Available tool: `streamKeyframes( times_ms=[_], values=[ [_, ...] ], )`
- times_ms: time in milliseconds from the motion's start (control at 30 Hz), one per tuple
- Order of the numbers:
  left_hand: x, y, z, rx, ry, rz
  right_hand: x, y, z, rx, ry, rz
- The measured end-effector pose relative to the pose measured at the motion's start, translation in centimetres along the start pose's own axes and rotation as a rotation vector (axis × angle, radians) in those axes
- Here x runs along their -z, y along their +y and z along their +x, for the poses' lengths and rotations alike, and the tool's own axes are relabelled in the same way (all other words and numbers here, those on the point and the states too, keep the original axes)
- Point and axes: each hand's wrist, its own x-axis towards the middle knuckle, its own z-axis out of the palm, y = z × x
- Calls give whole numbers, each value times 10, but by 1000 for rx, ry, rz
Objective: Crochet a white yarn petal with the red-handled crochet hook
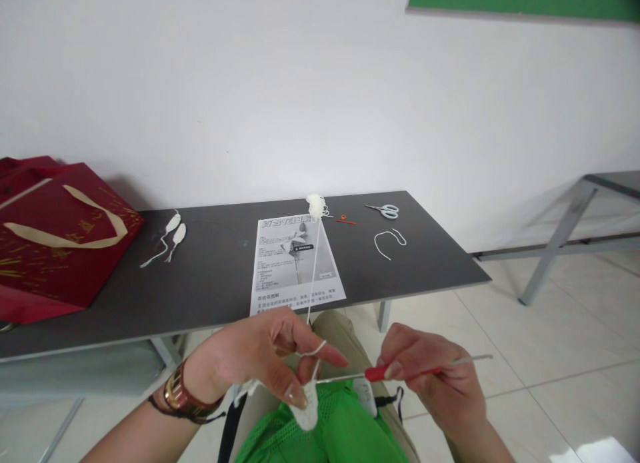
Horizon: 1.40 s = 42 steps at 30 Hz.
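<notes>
- Currently the left hand [285,356] grasps a small white crocheted piece [307,416], its thumb pressed on the top of it; the piece is over the person's lap, in front of the green cloth [350,433] there.
- A strand of white yarn [313,276] passes over the index finger of that hand and runs up, taut, across the printed sheet to the ball of yarn [315,206] near the back edge of the worktop [215,276].
- The right hand [427,363] is closed around the red grip of a crochet hook [376,373]; its metal shaft points left, with the tip at the white piece, and its other end sticks out to the right of the fist.
- The printed sheet [280,276], bearing text and a flower picture, lies flat on the worktop, just beyond the left hand.
- To the right of the ball are a thin red stick [346,222], a tiny orange ring [343,216], scissors [389,212] with pale blue handles, and a curved loose length of yarn [383,235].
- Further left, two white leaf-shaped pieces [179,233] with trailing ends lie near a dark red bag [45,263] with a cream ribbon handle.
</notes>
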Motion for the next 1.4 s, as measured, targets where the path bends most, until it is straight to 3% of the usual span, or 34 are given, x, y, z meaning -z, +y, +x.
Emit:
streamKeyframes(
  times_ms=[133, 300, 400, 533, 667, 767, 900, 1000, 1167, 1400],
  values=[
    [3, 0, 0, 37, -14, 53, 3, -2, 5, 7, -45, -12],
    [8, -5, 1, 43, -53, 101, 4, 5, 5, 26, 1, 103],
    [7, -5, 0, 8, -35, 181, 1, 15, 2, -137, 92, 281],
    [-3, -7, 0, -141, 141, 409, -13, 29, -1, -481, 316, 544],
    [-19, -23, 4, -213, 407, 473, -37, 40, -5, -663, 503, 745],
    [-26, -38, 10, -207, 496, 360, -52, 42, -5, -621, 593, 770],
    [-28, -52, 17, -189, 637, 34, -64, 47, 0, -476, 707, 668],
    [-28, -56, 20, -171, 659, -107, -69, 54, 0, -448, 694, 588],
    [-28, -57, 24, -164, 682, -153, -69, 60, -1, -502, 531, 562],
    [-29, -61, 27, -177, 582, -206, -56, 65, -1, -596, 481, 498]
  ],
)
